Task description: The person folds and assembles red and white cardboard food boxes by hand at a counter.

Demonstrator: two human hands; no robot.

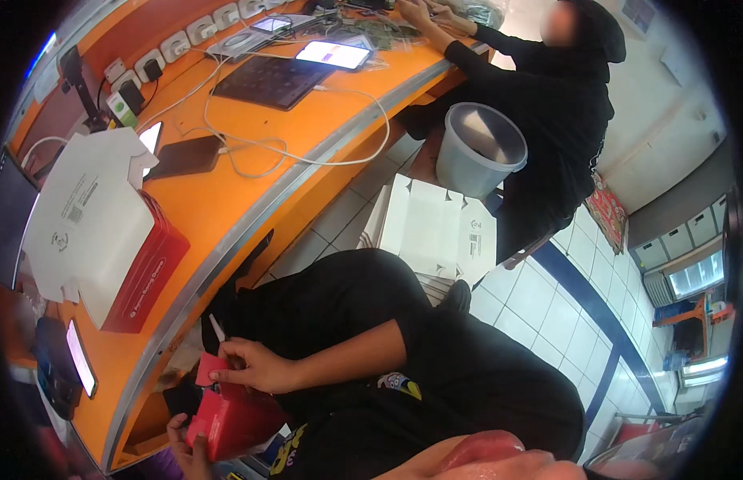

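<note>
A small red cardboard box (pixel 245 422) is held between my two hands, low at the left of the view, in front of the desk edge. My right hand (pixel 258 366) pinches a red flap of it from above, thumb and fingers closed. At its lower left side, my left hand (pixel 189 450) grips the box with bent fingers; part of that hand is cut off by shadow and the picture's edge. The box's inside cannot be made out. A larger red and white carton (pixel 99 212) stands on the desk to the left.
The curved orange desk (pixel 307 172) bears phones, a dark tablet (pixel 271 80), a power bank (pixel 186 157) and loose cables. Flat white cartons (pixel 423 228) lie stacked to my right, near a grey bucket (pixel 482 152). A person in black (pixel 547 104) sits beyond, hands at the desk.
</note>
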